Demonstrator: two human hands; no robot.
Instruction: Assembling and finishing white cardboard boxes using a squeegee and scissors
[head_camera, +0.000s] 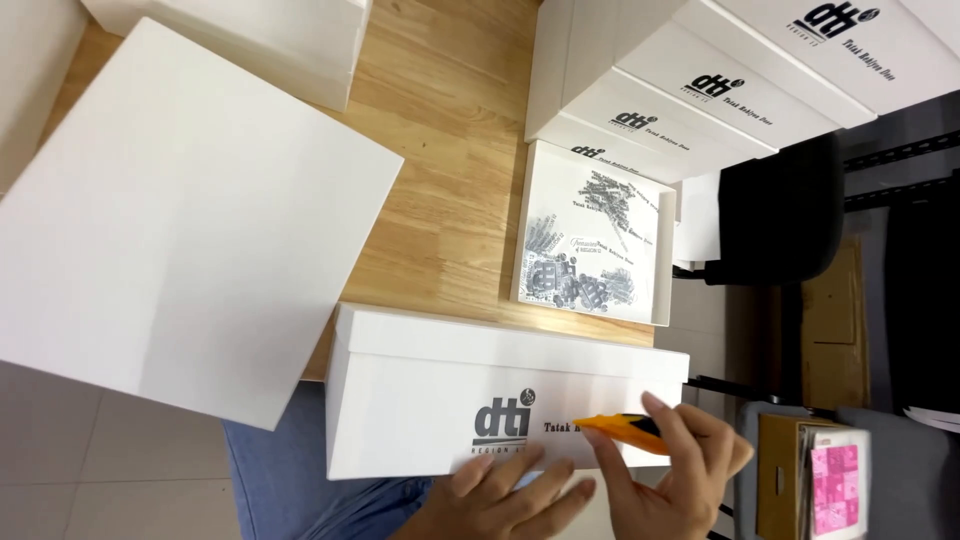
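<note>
Right now, as it stands from where I'm watching:

Box in hand: a white lidded carton with a dark printed mark on its near side sits at the near edge of the wooden table, partly overhanging onto the person's blue-trousered lap.

Right hand: the right hand is closed around an orange utility knife, its tip laid against the carton's near face, just right of the print.

Left hand: the left hand lies flat and spread on the carton's lower edge, holding nothing, only pressing.

Blade: I can't quite make out whether the blade is out; the tip is too small to read.

Slip risk: the left fingers sit just beside the knife's tip, so a push that skids left along the smooth card could, I'd judge, run into them.

Tip risk: with the carton hanging off the edge, heavy pressure on its near side might rock it toward the lap.

Mark risk: a wandering tip could score the clean white face.

Left neighbour: a large plain white panel lies tilted, overhanging the table's near-left edge; a knock could slide it off.

Far side: an open shallow tray printed with grey patterns, then a row of stacked white cartons at far right.

Right, off table: a black chair back and a small brown box with a pink booklet.
</note>
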